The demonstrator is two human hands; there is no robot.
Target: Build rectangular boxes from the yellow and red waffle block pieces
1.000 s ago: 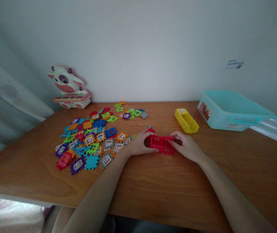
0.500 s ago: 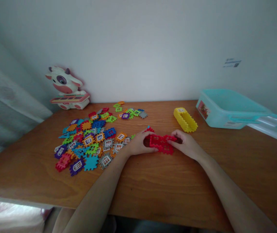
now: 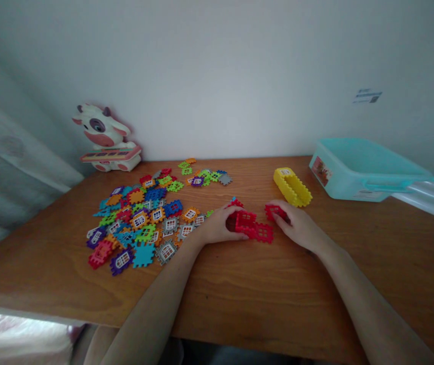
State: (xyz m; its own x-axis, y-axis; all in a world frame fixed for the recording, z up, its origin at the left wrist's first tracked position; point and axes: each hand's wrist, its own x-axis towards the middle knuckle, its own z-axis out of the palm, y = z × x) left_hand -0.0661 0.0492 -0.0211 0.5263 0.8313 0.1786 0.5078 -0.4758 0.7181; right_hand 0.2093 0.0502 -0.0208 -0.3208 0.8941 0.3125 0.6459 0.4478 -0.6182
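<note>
My left hand (image 3: pixel 222 224) grips the left side of a red assembly of interlocking building tiles (image 3: pixel 246 221), thumb in front and fingers behind. Part of the assembly stands upright, and one red tile lies flat at its right end. Between the thumb and fingers of my right hand (image 3: pixel 293 223) is a separate red window tile (image 3: pixel 275 212), a little to the right of the assembly and apart from it. Behind my left fingers, more red tile and a small blue bit show, partly hidden.
A heap of colourful interlocking tiles (image 3: pixel 144 215) spreads over the left of the wooden table (image 3: pixel 232 294). Behind my right hand sits a yellow tile structure (image 3: pixel 292 188). A turquoise bin (image 3: pixel 361 175) stands at the back right, a cow toy keyboard (image 3: pixel 108 139) at the back left.
My right hand has shifted slightly right with its red tile, which is now apart from the red assembly. The left hand keeps its hold in nearly the same place.
</note>
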